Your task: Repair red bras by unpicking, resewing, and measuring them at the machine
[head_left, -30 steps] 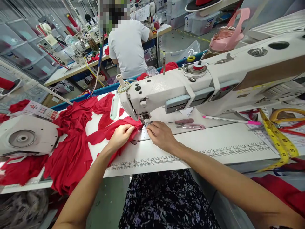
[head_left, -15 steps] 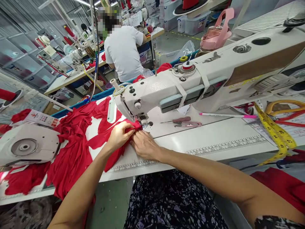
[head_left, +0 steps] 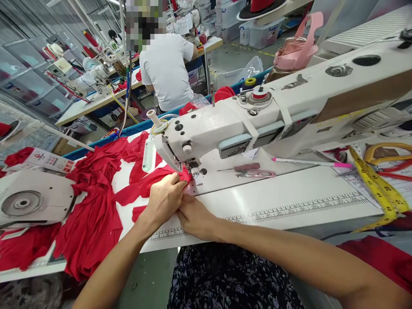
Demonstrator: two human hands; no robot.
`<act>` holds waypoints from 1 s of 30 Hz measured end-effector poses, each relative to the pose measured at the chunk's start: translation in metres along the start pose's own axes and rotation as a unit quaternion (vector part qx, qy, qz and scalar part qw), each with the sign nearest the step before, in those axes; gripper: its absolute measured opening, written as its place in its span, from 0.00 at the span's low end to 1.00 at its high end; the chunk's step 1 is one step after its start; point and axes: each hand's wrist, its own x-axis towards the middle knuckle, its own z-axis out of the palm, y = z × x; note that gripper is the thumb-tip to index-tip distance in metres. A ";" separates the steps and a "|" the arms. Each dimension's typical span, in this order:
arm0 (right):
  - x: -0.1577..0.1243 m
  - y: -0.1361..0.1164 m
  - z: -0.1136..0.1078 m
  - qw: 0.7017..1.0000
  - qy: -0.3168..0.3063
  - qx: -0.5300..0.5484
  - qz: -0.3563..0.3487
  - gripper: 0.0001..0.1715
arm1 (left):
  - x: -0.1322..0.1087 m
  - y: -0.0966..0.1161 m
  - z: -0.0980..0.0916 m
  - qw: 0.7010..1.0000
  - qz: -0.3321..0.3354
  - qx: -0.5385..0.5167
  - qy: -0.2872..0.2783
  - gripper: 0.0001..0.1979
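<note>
"Centrally, which material appears, and where?"

"Red cloth (head_left: 140,187), thin, matt and softly creased, runs across the white table (head_left: 244,193) to the needle area (head_left: 194,169) of a sewing machine (head_left: 209,124), whose pale head is smooth and rounded."

"And the grip?"

"The left hand (head_left: 165,196) pinches the cloth close to the needle area, knuckles raised and fingers curled. The right hand (head_left: 195,218) lies low against it, back upward; its fingertips are hidden, so whether it grasps cloth cannot be told."

"How are the arms posed?"

"Both forearms (head_left: 117,264) slope inward, converging at the hands."

"What surrounds them?"

"To the left, a heap of red fabric (head_left: 93,223) in loose, gathered folds; to the right, slender pink snips (head_left: 262,174) beside a pointed tool (head_left: 247,167); farther right, a curling yellow tape measure (head_left: 388,197) near scissors (head_left: 389,146) with looped handles."
</note>
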 end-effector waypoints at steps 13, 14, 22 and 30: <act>0.015 -0.022 0.008 0.743 0.074 0.622 0.238 0.27 | 0.006 -0.007 0.008 0.993 0.100 -0.054 -0.031 0.15; 0.011 -0.023 0.009 0.749 0.052 0.615 0.241 0.26 | 0.006 -0.008 0.010 0.990 0.110 -0.058 -0.061 0.14; -0.039 0.018 -0.058 0.985 -0.063 0.100 0.128 0.20 | -0.017 0.006 0.036 0.993 0.102 -0.049 -0.011 0.14; -0.004 0.056 -0.074 0.969 -0.055 -0.217 -0.104 0.23 | -0.024 0.013 0.046 0.991 0.064 -0.105 0.049 0.14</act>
